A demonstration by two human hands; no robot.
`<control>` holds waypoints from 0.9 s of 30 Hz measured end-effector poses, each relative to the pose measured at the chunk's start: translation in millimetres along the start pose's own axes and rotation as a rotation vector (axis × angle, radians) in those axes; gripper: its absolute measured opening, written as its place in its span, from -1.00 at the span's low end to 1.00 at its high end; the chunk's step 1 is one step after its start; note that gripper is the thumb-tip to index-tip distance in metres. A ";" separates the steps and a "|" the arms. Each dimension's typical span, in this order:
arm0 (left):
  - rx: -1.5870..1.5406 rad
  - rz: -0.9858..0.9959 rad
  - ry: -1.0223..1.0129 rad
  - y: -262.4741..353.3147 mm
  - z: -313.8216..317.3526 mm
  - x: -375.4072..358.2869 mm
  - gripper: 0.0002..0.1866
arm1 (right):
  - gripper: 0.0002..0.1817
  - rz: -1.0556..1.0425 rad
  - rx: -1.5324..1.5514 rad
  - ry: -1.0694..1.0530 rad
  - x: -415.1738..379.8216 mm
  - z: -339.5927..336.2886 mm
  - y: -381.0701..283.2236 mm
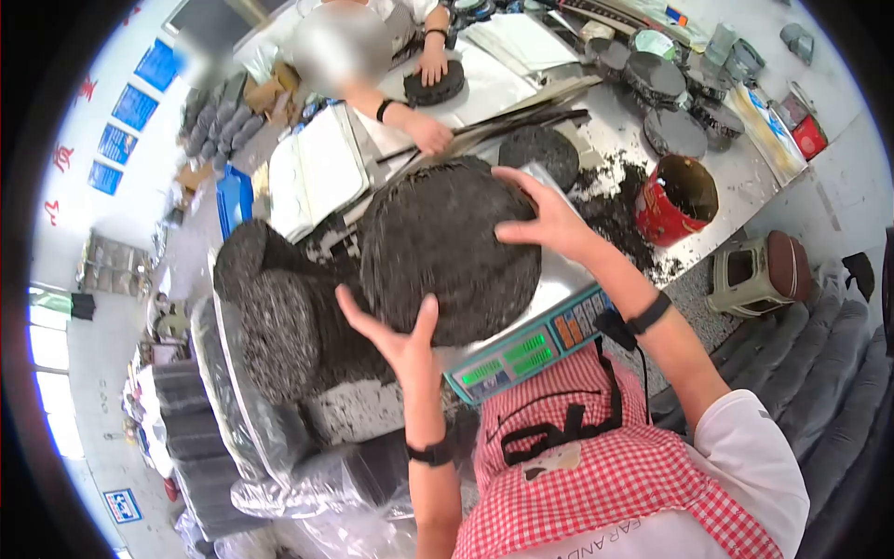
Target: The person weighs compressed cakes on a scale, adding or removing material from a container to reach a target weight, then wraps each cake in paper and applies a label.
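A large, thick round cake of dark pressed flakes (pixel 452 247) fills the middle of the view, above a blue-edged digital scale (pixel 526 354) with lit green displays. My left hand (pixel 400 340) is at its lower left rim, thumb over the face and fingers spread along the side. On the opposite rim, my right hand (pixel 549 219) has its thumb on the face and its fingers along the top edge. The cake sits between both hands. Whether it rests on the scale's pan is hidden.
Stacked dark round cakes (pixel 279 326) stand left of the scale. A red tin (pixel 675 200) and loose dark flakes (pixel 610 200) lie to the right. Across the table a person presses a small dark cake (pixel 435 84) by hand. Wrapped dark rolls (pixel 810 363) are at lower right.
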State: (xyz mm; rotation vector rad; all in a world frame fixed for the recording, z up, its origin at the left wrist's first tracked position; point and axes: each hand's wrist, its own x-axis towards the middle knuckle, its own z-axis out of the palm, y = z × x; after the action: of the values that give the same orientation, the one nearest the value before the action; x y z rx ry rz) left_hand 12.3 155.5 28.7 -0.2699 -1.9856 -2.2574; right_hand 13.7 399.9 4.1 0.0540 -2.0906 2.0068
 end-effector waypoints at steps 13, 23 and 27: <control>0.034 -0.450 -0.040 -17.2 -16.4 14.0 -0.16 | -0.32 0.150 0.103 0.177 -42.8 -66.4 50.1; 0.875 -0.051 0.117 -22.9 -24.6 11.9 -0.32 | -0.60 0.181 -1.410 0.237 -55.9 -182.7 247.7; 0.804 0.042 0.062 0.2 -30.2 8.5 -0.43 | -0.58 0.288 -1.504 -0.092 -36.2 -187.9 268.8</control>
State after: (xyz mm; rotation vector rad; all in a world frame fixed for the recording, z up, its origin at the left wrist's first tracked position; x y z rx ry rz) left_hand 2.5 125.8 27.0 -0.1423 -2.5971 -1.2544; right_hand 24.7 595.3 -261.5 -0.4255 -3.1510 0.0725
